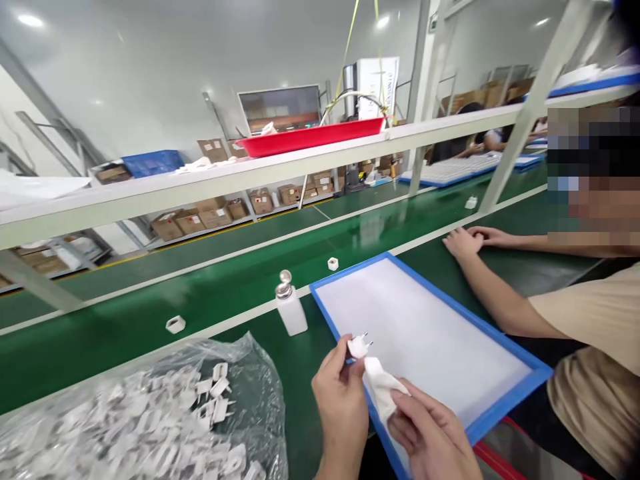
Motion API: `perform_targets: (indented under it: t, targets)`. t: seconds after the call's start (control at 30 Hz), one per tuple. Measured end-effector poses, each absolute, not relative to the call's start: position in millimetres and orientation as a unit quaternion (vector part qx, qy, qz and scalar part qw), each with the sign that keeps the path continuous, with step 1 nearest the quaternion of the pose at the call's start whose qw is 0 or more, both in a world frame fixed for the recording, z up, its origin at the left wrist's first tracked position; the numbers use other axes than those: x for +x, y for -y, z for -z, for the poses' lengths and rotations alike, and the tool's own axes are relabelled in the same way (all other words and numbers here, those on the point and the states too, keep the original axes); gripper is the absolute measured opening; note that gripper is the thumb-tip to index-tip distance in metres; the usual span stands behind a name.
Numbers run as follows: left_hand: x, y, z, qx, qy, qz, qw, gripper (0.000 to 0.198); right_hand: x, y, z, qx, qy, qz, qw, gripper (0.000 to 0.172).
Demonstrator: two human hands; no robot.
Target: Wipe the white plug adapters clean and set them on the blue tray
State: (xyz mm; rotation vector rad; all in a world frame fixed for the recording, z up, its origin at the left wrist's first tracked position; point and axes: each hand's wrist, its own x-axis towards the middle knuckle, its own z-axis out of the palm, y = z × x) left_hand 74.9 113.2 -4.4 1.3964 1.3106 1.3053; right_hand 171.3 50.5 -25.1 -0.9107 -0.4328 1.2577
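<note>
Low in the frame's middle, the left hand pinches a small white two-pin plug between closed fingers. The right hand grips a white cloth (touching the plug) over a blue-framed tray. Farther up stands a white bottle. The print on the distant white box is unreadable.

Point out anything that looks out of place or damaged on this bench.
Nothing stands out. The left hand holds a white plug, the right hand a white cloth, by the blue-framed tray. Single white parts lie spaced along the green belt.
</note>
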Motion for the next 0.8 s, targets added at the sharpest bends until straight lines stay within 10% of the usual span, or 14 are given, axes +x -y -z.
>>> perform_targets:
  t: [0.33, 0.6, 0.8]
  targets:
    - [206.0, -188.2, 30.5, 0.738, -0.413, -0.369, 0.385, 0.075, 218.6, -42.4, 13.9, -0.472, 0.147, -0.411, 0.766, 0.037]
    - [93.3, -177.8, 26.9, 0.596, -0.598, -0.489, 0.22, 0.015, 268.8, -40.4, 47.9, -0.536, 0.039, -0.49, 0.687, 0.048]
    - [9.3, -230.1, 25.0, 0.427, -0.711, -0.534, 0.166, 0.062, 240.3, -83.3, 15.1, -0.545, 0.262, -0.544, 0.581, 0.054]
